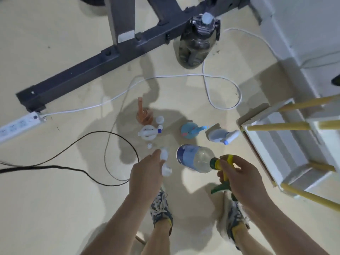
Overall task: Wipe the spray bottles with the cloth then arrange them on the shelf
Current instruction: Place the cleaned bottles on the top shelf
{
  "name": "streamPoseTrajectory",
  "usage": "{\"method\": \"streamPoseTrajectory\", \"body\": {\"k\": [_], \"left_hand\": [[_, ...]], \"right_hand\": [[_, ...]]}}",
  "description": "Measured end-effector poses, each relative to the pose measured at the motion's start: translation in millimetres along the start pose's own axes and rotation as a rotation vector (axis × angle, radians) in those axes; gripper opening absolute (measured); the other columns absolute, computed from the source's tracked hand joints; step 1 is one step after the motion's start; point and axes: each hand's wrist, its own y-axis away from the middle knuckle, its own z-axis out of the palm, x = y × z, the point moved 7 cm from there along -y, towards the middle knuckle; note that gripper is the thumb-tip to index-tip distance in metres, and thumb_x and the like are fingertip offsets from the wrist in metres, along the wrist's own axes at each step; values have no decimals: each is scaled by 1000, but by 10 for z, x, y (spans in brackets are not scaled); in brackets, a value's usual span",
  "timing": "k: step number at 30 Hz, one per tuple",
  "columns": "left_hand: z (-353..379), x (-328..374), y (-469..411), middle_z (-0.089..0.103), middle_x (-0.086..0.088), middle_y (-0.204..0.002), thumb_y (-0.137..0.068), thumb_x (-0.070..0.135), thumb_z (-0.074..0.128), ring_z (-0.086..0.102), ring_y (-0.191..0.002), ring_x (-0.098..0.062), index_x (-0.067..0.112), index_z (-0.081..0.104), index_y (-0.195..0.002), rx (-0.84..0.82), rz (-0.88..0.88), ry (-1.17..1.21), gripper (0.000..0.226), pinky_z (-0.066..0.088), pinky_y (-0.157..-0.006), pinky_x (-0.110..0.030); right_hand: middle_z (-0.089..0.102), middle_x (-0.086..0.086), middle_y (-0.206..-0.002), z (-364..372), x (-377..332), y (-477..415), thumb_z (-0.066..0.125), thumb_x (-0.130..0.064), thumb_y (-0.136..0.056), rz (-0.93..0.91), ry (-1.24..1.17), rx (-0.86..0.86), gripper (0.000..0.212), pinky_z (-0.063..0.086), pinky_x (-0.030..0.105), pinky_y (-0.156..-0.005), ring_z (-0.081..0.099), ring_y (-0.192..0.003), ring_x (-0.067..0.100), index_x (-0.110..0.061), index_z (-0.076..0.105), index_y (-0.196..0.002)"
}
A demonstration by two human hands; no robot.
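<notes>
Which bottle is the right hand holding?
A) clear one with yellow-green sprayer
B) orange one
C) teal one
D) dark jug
A: the right hand grips the yellow-green sprayer of the clear bottle, held tilted; the left hand holds only a white item.

clear bottle [197, 159], blue label, yellow-green sprayer | orange bottle [144, 115] | teal-blue bottle [189, 130] | white shelf [276, 144], yellow rungs | cream floor [73, 208]

Nothing here can be read. The blue label [186, 156] on the clear spray bottle [202, 159] (just below centre, toward 6 o'clock) is only a blur, and any markings on the power strip [18, 126] at 9 o'clock are too small to make out.
</notes>
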Motion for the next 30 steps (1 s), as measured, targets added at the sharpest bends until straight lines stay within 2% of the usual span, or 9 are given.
{"method": "streamPoseTrajectory", "body": {"k": [4,7,9,11,14,17,20,24,30], "left_hand": [[-1048,1106,511,71,-3,-78,-90,18,67,68,-67,-30,16,66,-116,105,122,8,25,54,-57,-38],[-1734,2135,861,73,5,-90,-96,24,55,69,-73,-22,26,63,-122,137,215,-11,27,53,-60,-31],[-2128,2842,1095,72,7,-88,-94,24,49,64,-65,-17,28,63,-121,214,310,-27,30,49,-54,-25],[-2452,3486,1303,69,15,-84,-89,27,43,60,-63,-12,33,60,-116,256,370,22,32,40,-50,-22],[-2757,4398,1674,69,7,-75,-86,29,37,63,-60,-25,28,60,-108,307,443,2,32,43,-50,-28],[-2901,5152,1978,64,5,-69,-86,23,40,61,-63,-28,36,56,-106,269,436,25,28,47,-49,-31],[-2898,5782,2007,57,10,-73,-96,21,44,56,-70,-15,42,52,-108,215,418,-20,25,42,-57,-25],[-2605,6517,1802,65,0,-93,-101,21,44,61,-88,-26,23,52,-118,169,494,-267,20,49,-77,-38],[-1990,7146,1398,65,-3,-94,-92,8,48,62,-91,-28,18,49,-103,127,635,-490,15,31,-64,-29]], "right_hand": [[60,3,-65,-1075,-530,810,62,-16,-94,-101,-120,45,16,46,27,-59,54,-59,13,-20,74,-84],[56,3,-63,-1925,-946,1343,65,-17,-92,-180,-208,-3,14,45,26,-50,49,-59,17,-23,75,-84],[56,5,-63,-2511,-1193,1644,66,-13,-91,-207,-291,-60,13,39,19,-43,49,-55,16,-20,74,-85],[57,8,-64,-3005,-1393,1898,69,-14,-86,-241,-363,-167,4,38,20,-49,50,-55,17,-14,73,-87],[64,9,-72,-3822,-1537,2285,73,-28,-69,-278,-493,-277,26,43,24,-57,56,-61,18,-11,75,-88],[73,11,-83,-4640,-1587,2562,74,-37,-58,-320,-545,-244,38,46,26,-63,62,-68,19,-15,79,-90],[70,11,-78,-5377,-1581,2652,72,-38,-64,-351,-556,-142,41,38,22,-52,60,-62,15,-10,76,-94],[64,9,-74,-5977,-1512,2492,70,-26,-83,-331,-583,-105,26,36,19,-49,53,-57,13,-7,74,-100],[65,14,-80,-6278,-1433,1807,68,-17,-88,-308,-404,-82,20,43,21,-59,52,-68,18,-3,76,-101]]}}
